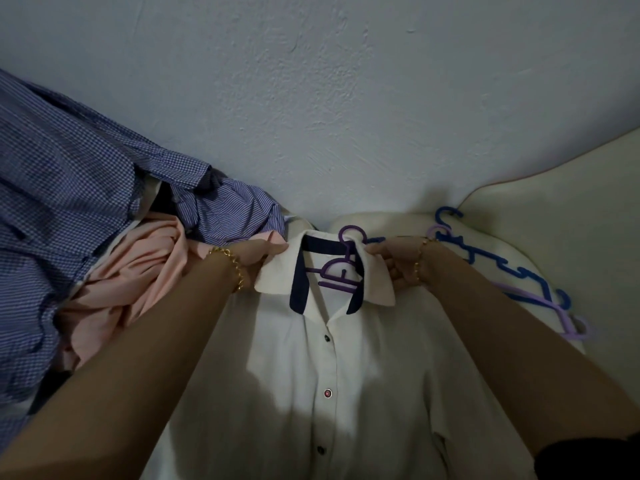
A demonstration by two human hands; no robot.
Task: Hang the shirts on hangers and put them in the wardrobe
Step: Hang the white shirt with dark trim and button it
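A white shirt [346, 368] with a navy-lined collar and dark buttons lies front up on the cream bed. A purple hanger [341, 271] sits inside its neck opening, its hook poking out above the collar. My left hand [258, 254] grips the left collar wing. My right hand [393, 259] pinches the right collar wing beside the hook. Both wrists wear gold bracelets.
A pile of shirts lies at the left: blue checked [59, 188], blue striped [235, 213] and pink [131, 292]. Spare blue [491, 258] and lilac hangers [540, 299] rest on the cream bed [561, 216] at the right. A pale wall [311, 98] rises behind.
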